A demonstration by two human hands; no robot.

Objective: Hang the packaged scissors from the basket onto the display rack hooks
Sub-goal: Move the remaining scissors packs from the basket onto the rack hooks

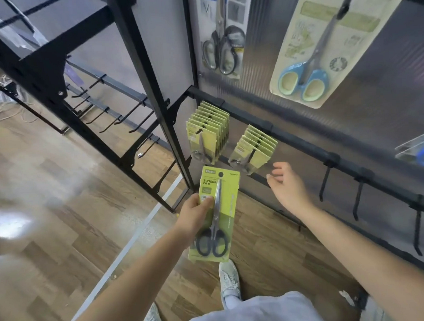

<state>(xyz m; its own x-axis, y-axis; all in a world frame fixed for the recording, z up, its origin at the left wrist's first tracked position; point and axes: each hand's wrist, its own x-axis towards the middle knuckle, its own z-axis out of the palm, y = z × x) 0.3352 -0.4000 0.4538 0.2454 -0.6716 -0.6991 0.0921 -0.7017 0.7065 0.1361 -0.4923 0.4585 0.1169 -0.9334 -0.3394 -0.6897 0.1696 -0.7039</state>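
Person with bare forearms, light clothing

Both arms carry no sleeves. Pale grey-blue fabric shorts [252,314] cover the legs; light grey lace-up sneakers [229,279] with a speckled pattern are on the feet.

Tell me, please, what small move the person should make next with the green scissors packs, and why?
Probably the open right hand should come across and take the top pack from the stack of green scissors packs that the left hand grips. Its hang hole is at the top, and the two filled hooks hang just above, with empty hooks further right.
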